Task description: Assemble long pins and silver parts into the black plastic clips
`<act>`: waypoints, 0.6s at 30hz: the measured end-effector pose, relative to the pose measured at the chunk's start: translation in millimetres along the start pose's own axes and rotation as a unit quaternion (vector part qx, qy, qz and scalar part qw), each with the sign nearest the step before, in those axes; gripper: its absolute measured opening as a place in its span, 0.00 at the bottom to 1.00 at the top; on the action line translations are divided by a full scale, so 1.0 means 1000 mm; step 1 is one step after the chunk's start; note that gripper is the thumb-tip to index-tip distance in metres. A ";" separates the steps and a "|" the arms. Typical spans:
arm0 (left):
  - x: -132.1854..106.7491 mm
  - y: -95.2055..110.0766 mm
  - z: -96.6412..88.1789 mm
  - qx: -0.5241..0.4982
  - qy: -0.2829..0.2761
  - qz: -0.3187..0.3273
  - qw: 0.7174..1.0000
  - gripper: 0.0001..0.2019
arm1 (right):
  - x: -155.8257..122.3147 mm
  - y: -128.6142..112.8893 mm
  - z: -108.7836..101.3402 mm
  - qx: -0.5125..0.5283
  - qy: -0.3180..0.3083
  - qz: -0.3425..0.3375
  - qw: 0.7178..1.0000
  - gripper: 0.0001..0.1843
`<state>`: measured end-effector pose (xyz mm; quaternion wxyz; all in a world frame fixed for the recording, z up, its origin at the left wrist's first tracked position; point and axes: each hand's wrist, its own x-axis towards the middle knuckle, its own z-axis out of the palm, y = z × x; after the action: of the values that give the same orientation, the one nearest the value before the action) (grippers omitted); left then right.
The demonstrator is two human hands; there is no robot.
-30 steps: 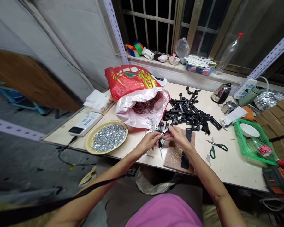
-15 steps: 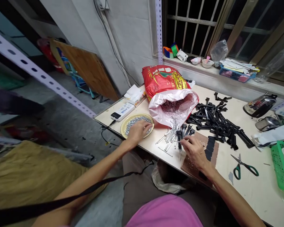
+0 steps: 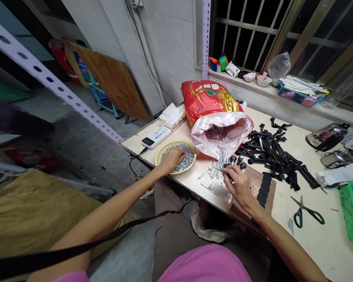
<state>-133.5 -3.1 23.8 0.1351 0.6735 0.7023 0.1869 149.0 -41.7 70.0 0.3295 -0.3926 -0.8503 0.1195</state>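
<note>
My left hand point(image 3: 173, 158) is over a round yellow plate point(image 3: 158, 150) heaped with small silver metal pieces point(image 3: 186, 160). Its fingers are bent and pinched down among the pieces; whether one is between them is hidden. My right hand point(image 3: 238, 186) pinches a thin metal rod point(image 3: 217, 169) that points left above a loose pile of similar rods point(image 3: 214, 180). A dark piece shows close to these fingertips, partly hidden. Behind the rods lies a red plastic sack point(image 3: 208, 100), its mouth open toward me with many more rods inside.
Black plastic parts point(image 3: 273, 156) lie heaped right of the sack. A brown board point(image 3: 270, 196) with a black strip is beside my right hand. Scissors point(image 3: 307, 211), a green basket point(image 3: 350, 211), a kettle point(image 3: 326, 135), a tissue pack point(image 3: 173, 116) and a white device point(image 3: 156, 137) surround the work area.
The view has shifted slightly, so the table sits further right. My left fingers stay at the plate of metal pieces. My right hand has turned somewhat, its fingers now more curled.
</note>
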 end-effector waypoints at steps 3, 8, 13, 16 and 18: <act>0.000 -0.005 -0.005 -0.070 0.025 -0.030 0.997 0.07 | 0.010 -0.002 0.008 0.028 -0.029 0.030 0.999 0.15; -0.005 -0.008 -0.012 -0.244 0.044 -0.117 0.962 0.06 | 0.037 -0.007 0.040 0.062 -0.084 0.096 0.990 0.17; -0.021 0.008 -0.017 -0.401 0.034 -0.155 0.902 0.13 | 0.054 -0.021 0.070 0.078 -0.111 0.092 0.986 0.17; -0.030 0.021 -0.021 -0.430 0.037 -0.137 0.892 0.16 | 0.057 -0.027 0.076 0.079 -0.106 0.075 0.988 0.17; -0.035 0.029 -0.024 -0.429 0.047 -0.117 0.895 0.16 | 0.057 -0.028 0.075 0.079 -0.103 0.065 0.989 0.17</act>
<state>-116.3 -39.1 55.7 0.3983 0.4533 0.6335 0.4842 56.3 -13.7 52.5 0.2621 -0.4057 -0.8399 0.2474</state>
